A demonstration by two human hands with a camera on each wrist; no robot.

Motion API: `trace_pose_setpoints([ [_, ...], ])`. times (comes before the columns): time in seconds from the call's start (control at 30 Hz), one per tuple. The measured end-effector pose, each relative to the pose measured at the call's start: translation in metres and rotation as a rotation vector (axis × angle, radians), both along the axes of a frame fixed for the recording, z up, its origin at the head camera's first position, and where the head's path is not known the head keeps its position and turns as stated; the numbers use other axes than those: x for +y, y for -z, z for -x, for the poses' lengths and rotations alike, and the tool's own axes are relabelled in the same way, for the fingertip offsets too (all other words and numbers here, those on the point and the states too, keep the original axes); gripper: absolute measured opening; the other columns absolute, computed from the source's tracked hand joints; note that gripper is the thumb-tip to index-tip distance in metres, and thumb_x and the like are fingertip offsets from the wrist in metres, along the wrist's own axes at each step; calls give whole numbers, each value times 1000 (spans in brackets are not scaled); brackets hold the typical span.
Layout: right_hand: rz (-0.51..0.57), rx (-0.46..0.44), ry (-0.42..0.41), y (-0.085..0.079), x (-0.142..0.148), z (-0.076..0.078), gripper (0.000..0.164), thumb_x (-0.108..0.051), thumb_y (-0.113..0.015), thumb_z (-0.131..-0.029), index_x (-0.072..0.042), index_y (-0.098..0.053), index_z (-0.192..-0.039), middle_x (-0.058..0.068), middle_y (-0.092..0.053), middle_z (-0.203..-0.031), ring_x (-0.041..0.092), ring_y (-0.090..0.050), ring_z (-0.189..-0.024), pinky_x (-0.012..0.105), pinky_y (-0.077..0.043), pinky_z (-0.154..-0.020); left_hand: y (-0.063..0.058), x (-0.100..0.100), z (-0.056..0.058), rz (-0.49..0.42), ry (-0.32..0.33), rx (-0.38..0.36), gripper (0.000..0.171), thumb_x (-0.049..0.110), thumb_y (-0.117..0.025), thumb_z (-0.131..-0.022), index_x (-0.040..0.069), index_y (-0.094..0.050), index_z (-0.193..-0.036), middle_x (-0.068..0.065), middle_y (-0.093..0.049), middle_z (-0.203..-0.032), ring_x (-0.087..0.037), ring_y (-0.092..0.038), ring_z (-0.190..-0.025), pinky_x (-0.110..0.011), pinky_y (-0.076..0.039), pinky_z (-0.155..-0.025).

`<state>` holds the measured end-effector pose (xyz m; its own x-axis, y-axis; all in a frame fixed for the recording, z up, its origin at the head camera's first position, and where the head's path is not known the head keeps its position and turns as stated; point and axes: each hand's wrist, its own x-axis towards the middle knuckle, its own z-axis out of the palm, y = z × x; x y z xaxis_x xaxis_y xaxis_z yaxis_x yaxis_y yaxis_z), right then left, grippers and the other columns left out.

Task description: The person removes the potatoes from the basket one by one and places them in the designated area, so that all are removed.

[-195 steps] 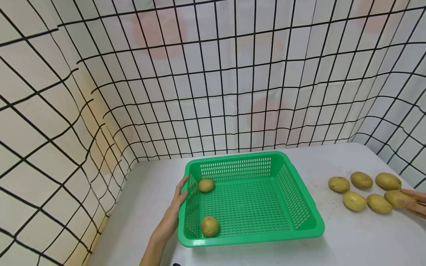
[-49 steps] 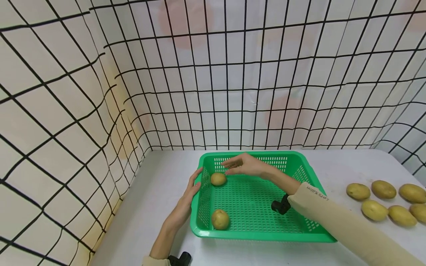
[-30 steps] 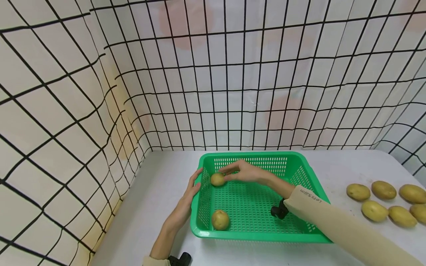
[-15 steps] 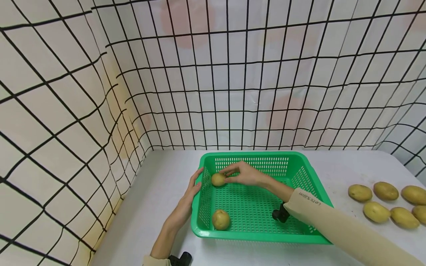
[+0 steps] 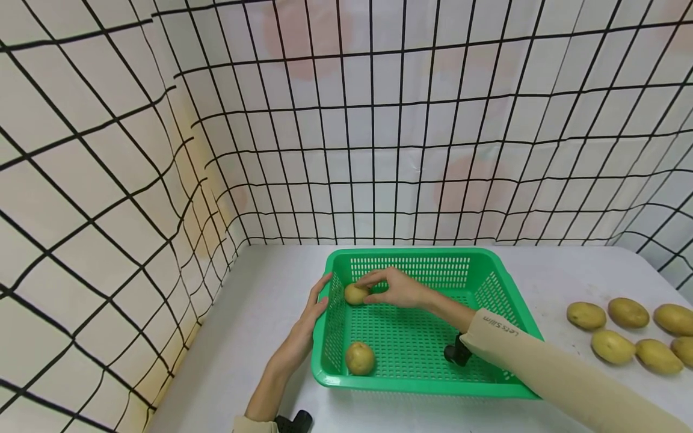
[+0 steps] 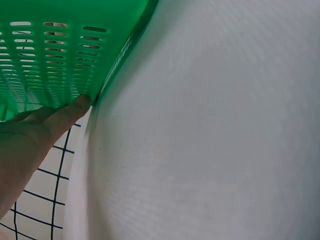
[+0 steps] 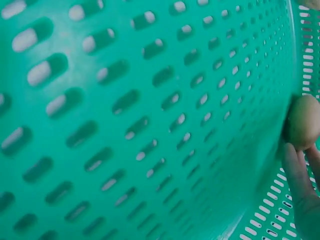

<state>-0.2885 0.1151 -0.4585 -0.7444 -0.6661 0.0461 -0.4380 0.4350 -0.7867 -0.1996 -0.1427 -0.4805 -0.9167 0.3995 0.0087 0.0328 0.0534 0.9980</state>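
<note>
A green plastic basket [image 5: 422, 388] with slotted walls stands on the white table. Inside, along its left side, lie two potatoes: one back-left potato [image 5: 355, 294] and one front-left potato [image 5: 360, 358]. My right hand [image 5: 397, 288] reaches into the basket and holds the back-left potato, fingers over its top and thumb at its near right side. In the right wrist view that potato [image 7: 304, 122] sits at the fingertips, low by the basket floor. My left hand [image 5: 303, 328] rests against the basket's left side from outside, its straight fingers [image 6: 65, 117] on the slotted wall.
Several loose potatoes [image 5: 612, 346] lie in two rows on the table [image 5: 547, 264] to the right of the basket. A black-lined net [image 5: 400, 144] over pale sheeting walls in the back and sides. Small black cameras sit at both wrists.
My right hand has come from the loose potatoes at the right into the basket, then lowered onto the back-left potato. My left hand stays at the basket's side. The head view has shifted slightly.
</note>
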Motion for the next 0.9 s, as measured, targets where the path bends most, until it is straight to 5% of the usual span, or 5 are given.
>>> trace_pose_setpoints([
  [0.63, 33, 58, -28, 1, -4, -2, 39, -11, -76, -94, -1, -70, -131, 19, -64, -134, 38, -59, -124, 57, -51, -104, -1, 0, 2, 9, 13, 2, 51, 48, -25, -113, 50, -10, -161, 0, -4, -174, -41, -22, -156, -67, -32, -118],
  [0.9, 44, 56, -27, 6, -8, -3, 39, -11, -77, -92, -2, -71, -130, 16, -68, -138, 40, -55, -137, 58, -44, -114, 1, -1, 1, -33, 13, -3, 48, 45, -26, -113, 51, -14, -160, 6, -10, -172, -33, -22, -156, -64, -29, -120],
])
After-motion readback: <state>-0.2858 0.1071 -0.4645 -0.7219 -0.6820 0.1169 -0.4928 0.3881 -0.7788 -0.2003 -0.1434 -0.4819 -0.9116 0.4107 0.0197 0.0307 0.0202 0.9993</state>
